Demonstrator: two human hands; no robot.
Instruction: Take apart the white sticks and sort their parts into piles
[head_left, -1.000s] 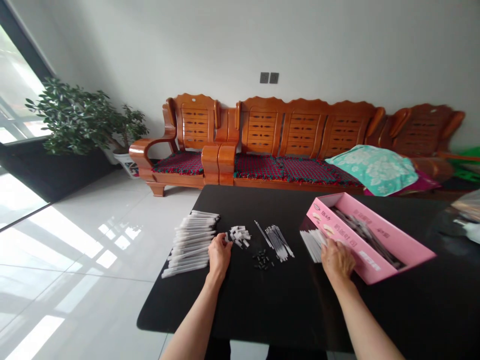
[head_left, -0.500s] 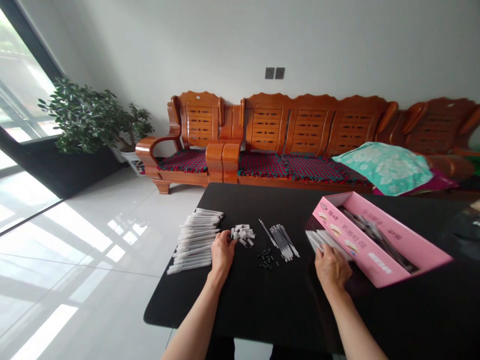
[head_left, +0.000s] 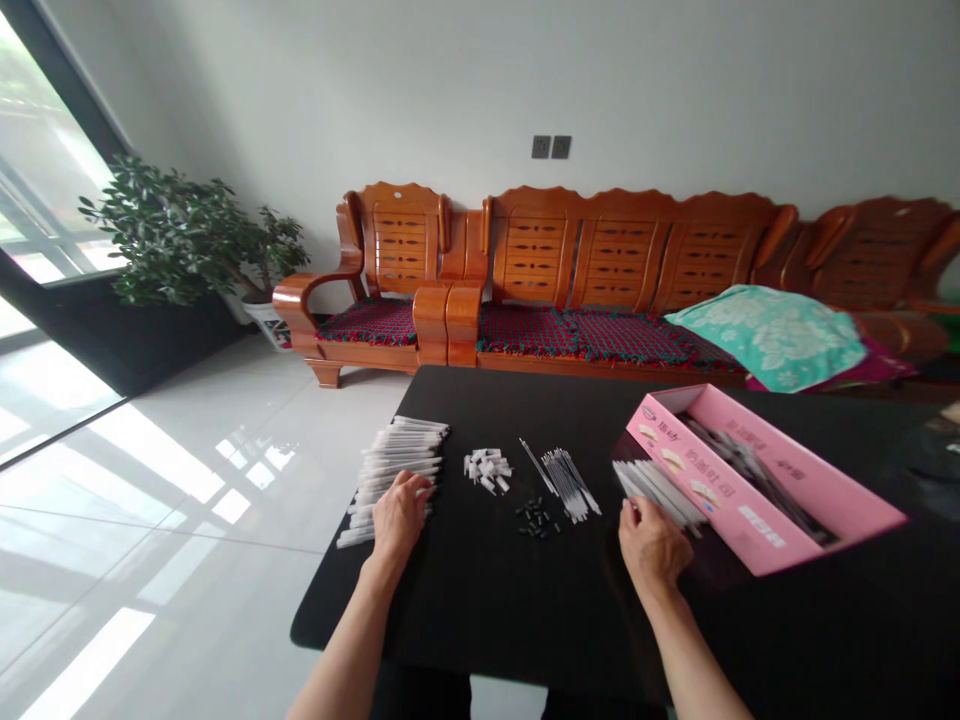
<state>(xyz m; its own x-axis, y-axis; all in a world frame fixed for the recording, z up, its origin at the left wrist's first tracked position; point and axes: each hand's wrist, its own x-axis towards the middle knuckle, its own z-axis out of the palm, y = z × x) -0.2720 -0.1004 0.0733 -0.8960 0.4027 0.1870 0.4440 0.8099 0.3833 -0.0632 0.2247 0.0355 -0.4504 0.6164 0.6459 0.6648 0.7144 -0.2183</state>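
On the left of the black table lies a row of whitish pen barrels. My left hand rests on their near right part with fingers bent together; what it pinches is hidden. To its right is a small heap of short white pieces, probably pen caps. Nearby lie small black plugs and a bundle of thin pen refills. My right hand is closed, thumb against fingers, at the near edge of a pile of white pens. Whether it holds anything is not visible.
A long pink box with dark and grey slender items inside stands on the right of the black table. Behind are a wooden bench with checked cushions and a turquoise cloth. A potted plant stands far left.
My left hand has moved left, from beside the short white pieces onto the pen barrels. My right hand has drawn slightly back toward me from the white pens, leaving more of them visible.
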